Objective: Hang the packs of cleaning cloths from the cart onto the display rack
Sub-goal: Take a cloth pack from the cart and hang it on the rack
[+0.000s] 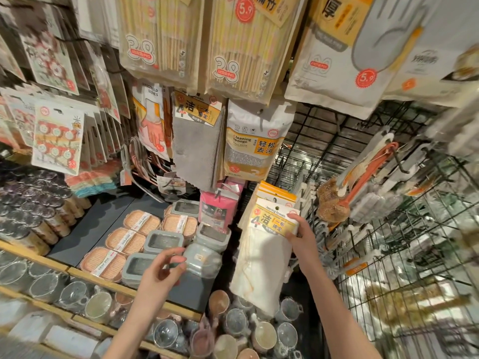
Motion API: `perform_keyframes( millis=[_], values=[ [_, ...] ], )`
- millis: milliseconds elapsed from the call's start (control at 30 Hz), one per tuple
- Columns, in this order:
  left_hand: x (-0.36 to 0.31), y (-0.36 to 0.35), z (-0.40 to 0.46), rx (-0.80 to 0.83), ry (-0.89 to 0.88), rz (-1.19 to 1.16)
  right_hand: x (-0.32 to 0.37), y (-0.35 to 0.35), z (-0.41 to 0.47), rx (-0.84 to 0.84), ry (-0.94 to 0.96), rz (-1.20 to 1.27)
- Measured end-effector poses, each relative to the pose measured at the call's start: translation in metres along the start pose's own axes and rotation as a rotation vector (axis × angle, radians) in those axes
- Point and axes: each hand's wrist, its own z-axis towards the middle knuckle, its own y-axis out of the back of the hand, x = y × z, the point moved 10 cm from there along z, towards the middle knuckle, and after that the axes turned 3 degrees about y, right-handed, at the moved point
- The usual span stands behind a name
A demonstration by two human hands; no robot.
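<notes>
My right hand pinches the yellow header card of a white pack of cleaning cloths, which hangs down in front of more white packs on a low hook of the display rack. A grey pack of cleaning cloths with the same yellow label hangs higher up, left of a cleaning sponge pack. My left hand hovers over the shelf with loosely curled fingers and holds nothing. The cart is out of view.
Chopstick packs and glove packs hang overhead. Brushes hang on the wire grid at the right. Grey lidded boxes and soap dishes sit on the dark shelf; cups and glasses fill the lower shelf.
</notes>
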Motion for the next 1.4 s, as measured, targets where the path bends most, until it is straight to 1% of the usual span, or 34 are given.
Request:
perform_keyframes(
  millis=[233,367,400,500,567,800,1000,1100,1233,1300,1400],
  values=[
    [0.004,0.01,0.009,-0.031,-0.01,0.033,-0.018,-0.003,0.018,-0.044,-0.04,-0.039],
    [0.007,0.014,0.012,-0.036,-0.012,0.057,-0.025,-0.009,0.027,-0.052,-0.042,0.009],
    [0.008,0.014,0.012,-0.038,-0.009,0.055,-0.028,-0.011,0.03,-0.044,-0.047,-0.003],
    [0.011,0.015,0.013,-0.042,0.0,0.042,-0.032,-0.018,0.036,-0.008,-0.063,-0.161],
    [0.011,0.014,0.014,-0.04,0.003,0.036,-0.033,-0.02,0.037,0.002,-0.065,-0.208],
    [0.003,0.018,0.014,-0.037,0.006,0.042,-0.035,-0.025,0.06,0.0,-0.166,-0.162],
    [-0.003,0.02,0.012,-0.026,-0.013,0.051,-0.036,-0.025,0.066,0.011,-0.163,-0.169],
    [-0.003,0.02,0.01,-0.019,-0.017,0.06,-0.037,-0.026,0.064,0.042,-0.17,-0.226],
    [-0.007,0.024,0.003,-0.005,-0.023,0.059,-0.034,-0.025,0.057,0.069,-0.214,-0.224],
    [-0.01,0.026,0.001,-0.006,-0.014,0.045,-0.027,-0.021,0.053,0.034,-0.179,-0.253],
    [-0.014,0.025,-0.007,-0.009,-0.02,0.053,-0.011,-0.021,0.033,0.029,-0.101,-0.287]
  ],
)
